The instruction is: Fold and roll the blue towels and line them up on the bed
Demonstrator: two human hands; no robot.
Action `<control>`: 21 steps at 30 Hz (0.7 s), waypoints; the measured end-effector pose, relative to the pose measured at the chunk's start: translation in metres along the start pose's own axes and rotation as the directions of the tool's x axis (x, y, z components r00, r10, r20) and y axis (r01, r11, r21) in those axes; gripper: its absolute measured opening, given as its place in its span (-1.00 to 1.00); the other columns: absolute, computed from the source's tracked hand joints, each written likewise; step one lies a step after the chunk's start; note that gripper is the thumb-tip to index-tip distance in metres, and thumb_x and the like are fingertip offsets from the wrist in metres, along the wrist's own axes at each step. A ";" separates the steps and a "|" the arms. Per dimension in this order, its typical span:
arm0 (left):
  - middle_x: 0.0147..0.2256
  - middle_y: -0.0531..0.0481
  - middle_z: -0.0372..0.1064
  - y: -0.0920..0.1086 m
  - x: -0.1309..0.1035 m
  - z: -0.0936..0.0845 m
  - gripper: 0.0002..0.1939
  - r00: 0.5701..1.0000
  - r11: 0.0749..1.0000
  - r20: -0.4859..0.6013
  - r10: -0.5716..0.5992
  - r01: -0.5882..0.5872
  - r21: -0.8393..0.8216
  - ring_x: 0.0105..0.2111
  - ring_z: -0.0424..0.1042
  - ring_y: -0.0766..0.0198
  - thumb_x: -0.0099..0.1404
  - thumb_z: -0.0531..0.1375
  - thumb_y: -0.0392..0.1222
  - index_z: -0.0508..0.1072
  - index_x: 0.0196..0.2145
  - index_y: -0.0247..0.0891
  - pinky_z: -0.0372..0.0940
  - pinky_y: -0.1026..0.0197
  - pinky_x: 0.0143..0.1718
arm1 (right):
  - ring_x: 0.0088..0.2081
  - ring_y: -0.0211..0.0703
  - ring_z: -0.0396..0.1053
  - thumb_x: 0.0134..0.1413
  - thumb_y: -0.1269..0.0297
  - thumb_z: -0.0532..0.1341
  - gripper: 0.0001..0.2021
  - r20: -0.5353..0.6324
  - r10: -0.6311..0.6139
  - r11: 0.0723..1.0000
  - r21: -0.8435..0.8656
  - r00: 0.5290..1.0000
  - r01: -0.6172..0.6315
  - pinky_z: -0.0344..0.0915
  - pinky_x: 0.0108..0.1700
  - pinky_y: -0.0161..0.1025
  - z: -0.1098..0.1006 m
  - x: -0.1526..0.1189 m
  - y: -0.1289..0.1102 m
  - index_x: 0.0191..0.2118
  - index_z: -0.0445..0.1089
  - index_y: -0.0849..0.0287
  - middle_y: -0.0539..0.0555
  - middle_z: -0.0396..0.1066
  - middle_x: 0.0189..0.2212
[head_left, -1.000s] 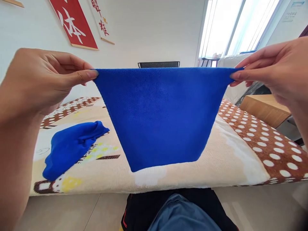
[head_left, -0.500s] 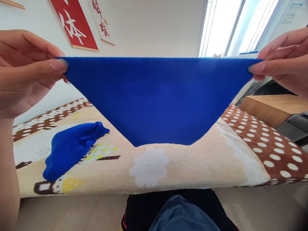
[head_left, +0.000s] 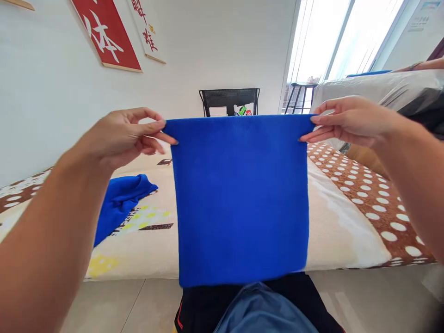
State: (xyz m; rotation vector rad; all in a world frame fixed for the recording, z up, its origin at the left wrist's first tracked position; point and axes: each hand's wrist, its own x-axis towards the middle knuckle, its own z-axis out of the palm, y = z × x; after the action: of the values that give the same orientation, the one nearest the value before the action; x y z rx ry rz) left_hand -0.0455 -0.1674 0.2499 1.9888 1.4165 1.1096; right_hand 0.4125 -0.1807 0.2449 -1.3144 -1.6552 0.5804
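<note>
A blue cloth (head_left: 243, 199) hangs spread out as a near square in front of me, its top edge stretched between both hands. My left hand (head_left: 138, 132) pinches the upper left corner between thumb and fingers. At the upper right corner, my right hand (head_left: 343, 120) holds the cloth in the same kind of pinch. Behind my left forearm a second blue cloth (head_left: 121, 201) lies crumpled on the patterned blanket (head_left: 340, 222), partly hidden by that arm. The lower edge of the held cloth hangs just above my lap.
The blanket covers a bed-like surface with a brown, white-dotted border. Behind it stands a black chair (head_left: 229, 98). A dark stool (head_left: 300, 95) is by the window. At right, another person's arm (head_left: 421, 66) rests near a plastic-covered surface (head_left: 367, 90). Red and white scrolls hang on the wall.
Both hands have moved farther from me, lower and closer together. The held cloth now hangs as a square, where before it narrowed toward the bottom. The crumpled cloth has stayed put.
</note>
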 end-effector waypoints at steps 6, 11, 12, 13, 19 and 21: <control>-0.20 -0.05 0.44 0.012 0.017 0.019 -0.59 0.964 0.978 -0.168 0.208 -0.209 0.011 -0.11 0.55 -0.04 0.39 0.11 -0.05 0.17 -0.02 -0.49 0.31 0.05 -0.23 | -0.10 -0.26 0.51 0.20 0.38 0.15 -0.59 -0.132 -0.112 0.950 0.275 0.985 0.145 0.29 -0.01 -0.31 0.019 0.018 -0.001 0.06 0.19 0.64 0.39 0.37 0.08; -0.41 0.12 0.40 -0.014 -0.007 0.017 -0.54 0.954 0.948 -0.154 0.257 -0.218 0.232 -0.40 0.50 0.40 0.32 0.22 0.05 0.39 -0.13 -0.51 0.34 0.23 -0.26 | -0.13 -0.24 0.53 0.16 0.26 0.29 -0.66 -0.043 -0.149 0.975 0.163 0.988 0.154 0.35 0.01 -0.24 0.020 -0.013 0.029 -0.07 0.30 0.43 0.21 0.52 -0.16; -0.45 0.13 0.39 -0.027 -0.017 0.020 -0.56 0.967 0.939 -0.078 0.242 -0.213 0.269 -0.42 0.45 0.43 0.30 0.24 0.06 0.43 -0.19 -0.48 0.33 0.29 -0.29 | -0.14 -0.22 0.53 0.15 0.21 0.31 -0.67 0.019 -0.127 0.985 0.122 0.992 0.124 0.39 -0.02 -0.24 0.022 -0.025 0.043 -0.11 0.33 0.38 0.21 0.54 -0.19; -0.45 0.12 0.40 -0.042 -0.029 0.023 -0.59 0.978 0.932 0.026 0.208 -0.206 0.298 -0.42 0.42 0.43 0.29 0.25 0.06 0.47 -0.23 -0.44 0.31 0.33 -0.31 | -0.16 -0.20 0.53 0.14 0.16 0.33 -0.67 0.101 -0.097 0.993 0.078 0.990 0.089 0.42 -0.06 -0.25 0.026 -0.040 0.059 -0.14 0.35 0.33 0.22 0.54 -0.19; -0.40 0.07 0.44 -0.122 -0.124 0.083 -0.71 0.816 0.935 0.573 -0.072 -0.145 0.324 -0.40 0.36 0.33 0.41 0.13 0.02 0.51 -0.24 -0.23 0.22 0.31 -0.33 | -0.19 -0.14 0.46 0.20 0.00 0.23 -0.71 0.526 0.064 0.975 -0.213 0.848 0.058 0.39 -0.16 -0.19 0.063 -0.137 0.149 -0.25 0.45 0.15 0.15 0.50 -0.08; -0.36 0.05 0.44 -0.133 -0.150 0.103 -0.74 0.774 0.937 0.627 -0.087 -0.150 0.315 -0.34 0.37 0.30 0.42 0.10 -0.04 0.49 -0.28 -0.22 0.21 0.29 -0.28 | -0.17 -0.15 0.43 0.24 0.03 0.19 -0.73 0.569 0.052 0.965 -0.239 0.821 0.104 0.36 -0.11 -0.19 0.072 -0.160 0.162 -0.30 0.44 0.13 0.13 0.46 -0.06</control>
State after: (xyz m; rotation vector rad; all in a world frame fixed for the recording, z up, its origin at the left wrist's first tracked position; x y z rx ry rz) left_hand -0.0580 -0.2487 0.0404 2.3213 1.2474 0.1185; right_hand 0.4330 -0.2660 0.0224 -1.3793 -2.3068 0.8201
